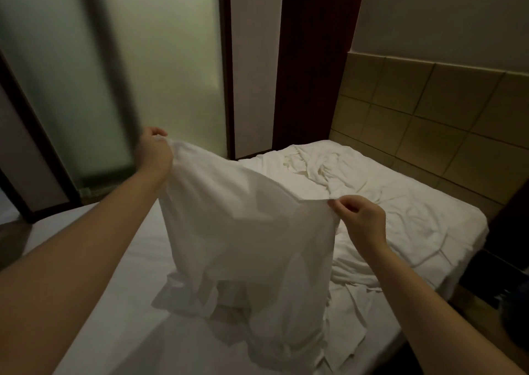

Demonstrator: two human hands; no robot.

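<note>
A white cloth point(246, 231), like a pillowcase or thin sheet, hangs lifted above the bed point(120, 303). My left hand point(153, 148) grips its upper left corner, raised high. My right hand point(360, 220) pinches the upper right edge, held lower. The cloth's bottom end lies bunched on the mattress in front of me.
More crumpled white linen point(323, 168) lies at the far end of the bed, below a tan padded headboard point(429, 117). A frosted glass partition point(160, 68) and a dark wooden post point(312, 60) stand beyond the bed. A dark bedside unit point(498, 274) is at the right.
</note>
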